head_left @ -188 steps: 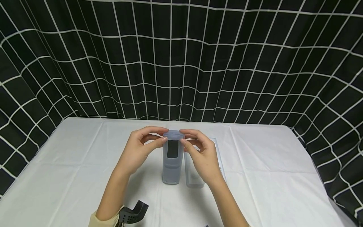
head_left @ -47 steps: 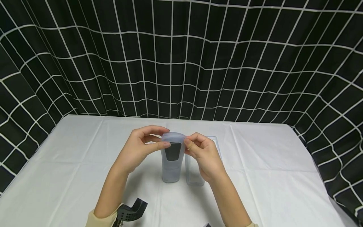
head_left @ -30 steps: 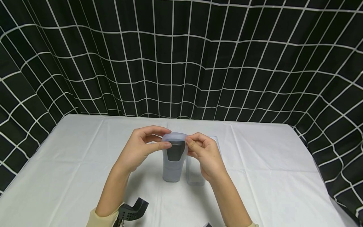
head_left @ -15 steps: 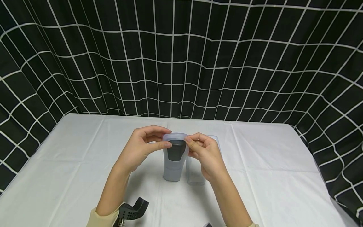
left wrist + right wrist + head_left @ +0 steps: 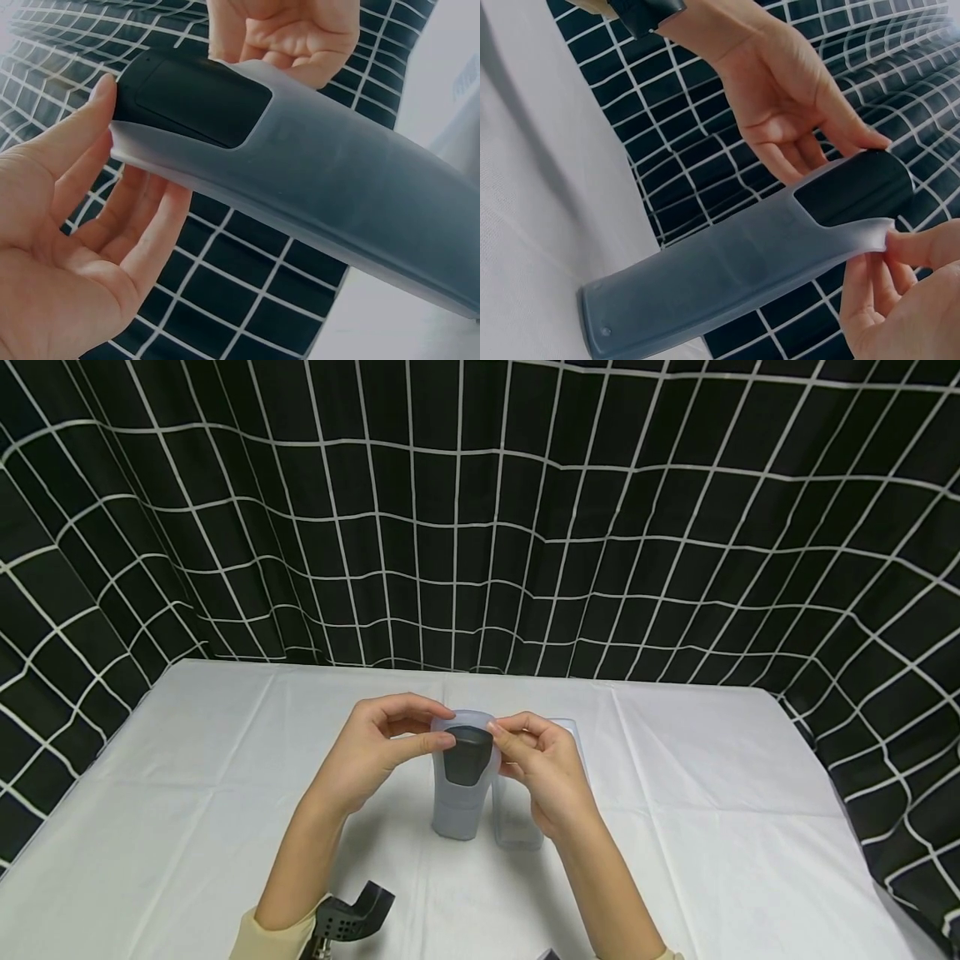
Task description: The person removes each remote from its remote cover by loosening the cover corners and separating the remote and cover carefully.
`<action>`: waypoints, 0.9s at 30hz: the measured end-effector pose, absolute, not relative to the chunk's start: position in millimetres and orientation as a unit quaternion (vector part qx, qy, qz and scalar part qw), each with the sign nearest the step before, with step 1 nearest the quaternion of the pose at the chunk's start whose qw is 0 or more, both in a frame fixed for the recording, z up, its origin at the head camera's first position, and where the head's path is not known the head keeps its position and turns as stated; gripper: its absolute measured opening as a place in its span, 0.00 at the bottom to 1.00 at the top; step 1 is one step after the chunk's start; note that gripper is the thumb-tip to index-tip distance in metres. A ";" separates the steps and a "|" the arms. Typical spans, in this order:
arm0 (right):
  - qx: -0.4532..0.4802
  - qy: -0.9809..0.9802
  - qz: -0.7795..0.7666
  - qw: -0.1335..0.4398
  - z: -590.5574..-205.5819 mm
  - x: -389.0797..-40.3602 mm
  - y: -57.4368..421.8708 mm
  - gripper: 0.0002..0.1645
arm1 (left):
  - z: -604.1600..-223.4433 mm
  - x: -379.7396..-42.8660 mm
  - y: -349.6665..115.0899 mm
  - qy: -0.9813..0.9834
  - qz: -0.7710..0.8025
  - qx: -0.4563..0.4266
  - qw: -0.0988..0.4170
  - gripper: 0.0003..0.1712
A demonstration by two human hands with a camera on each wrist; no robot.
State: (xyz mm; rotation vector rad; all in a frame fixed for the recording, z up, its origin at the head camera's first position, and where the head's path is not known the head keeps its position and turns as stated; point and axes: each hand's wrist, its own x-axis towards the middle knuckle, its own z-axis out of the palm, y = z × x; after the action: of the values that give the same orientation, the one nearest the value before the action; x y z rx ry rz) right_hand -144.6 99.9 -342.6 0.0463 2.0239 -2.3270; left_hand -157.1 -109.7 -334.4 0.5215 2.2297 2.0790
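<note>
A black remote control (image 5: 195,97) stands in a translucent silicone cover (image 5: 456,810), lower end at the white table. Its dark upper end shows through the cover's cutout and beyond the rim in both wrist views. My left hand (image 5: 356,752) holds the upper end from the left, its thumb on the black tip and its fingers behind the cover. With thumb and forefinger, my right hand (image 5: 551,772) pinches the cover's upper right edge. That rim is stretched away from the remote in the right wrist view, where the pinching fingertips (image 5: 900,244) show at lower right.
A clear, shallow plastic case (image 5: 517,827) lies on the white-clothed table (image 5: 712,827), partly behind my right hand. A black curtain with white grid lines (image 5: 480,527) hangs behind the table. A black wrist mount (image 5: 352,917) sits at my left sleeve.
Since the earliest frame, my right hand has gone from flanking the top to pinching the cover's edge. The rim has spread wider, and more of the remote's black end shows.
</note>
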 end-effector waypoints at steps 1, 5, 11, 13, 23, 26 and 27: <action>0.015 0.656 -0.754 0.029 -342.8 -144.9 99.8 0.05 | -334.6 -157.1 -109.8 0.721 0.672 0.167 0.025 0.16; 0.014 0.653 -0.756 0.035 -343.3 -145.4 99.2 0.04 | -334.7 -156.9 -111.1 0.723 0.672 0.156 0.029 0.16; 0.017 0.653 -0.756 0.034 -342.8 -145.2 99.7 0.04 | -334.7 -157.1 -112.0 0.728 0.669 0.145 0.036 0.17; 0.017 0.653 -0.756 0.033 -342.6 -145.2 100.1 0.05 | -334.5 -157.1 -111.8 0.730 0.667 0.141 0.038 0.17; 0.014 0.650 -0.759 0.034 -343.5 -145.6 101.1 0.05 | -333.0 -156.3 -109.4 0.727 0.671 0.137 0.048 0.19; 0.016 0.651 -0.758 0.032 -344.3 -145.8 101.4 0.05 | -332.7 -155.8 -109.0 0.728 0.670 0.137 0.048 0.19; 0.016 0.652 -0.758 0.031 -344.5 -145.9 101.5 0.05 | -332.6 -155.7 -108.9 0.728 0.670 0.137 0.049 0.19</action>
State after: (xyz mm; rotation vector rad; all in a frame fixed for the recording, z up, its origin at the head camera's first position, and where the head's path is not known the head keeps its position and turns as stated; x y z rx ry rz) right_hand -145.9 101.5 -344.5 0.0499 2.0076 -2.3344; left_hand -155.7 -108.9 -332.6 0.4172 2.2188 2.0415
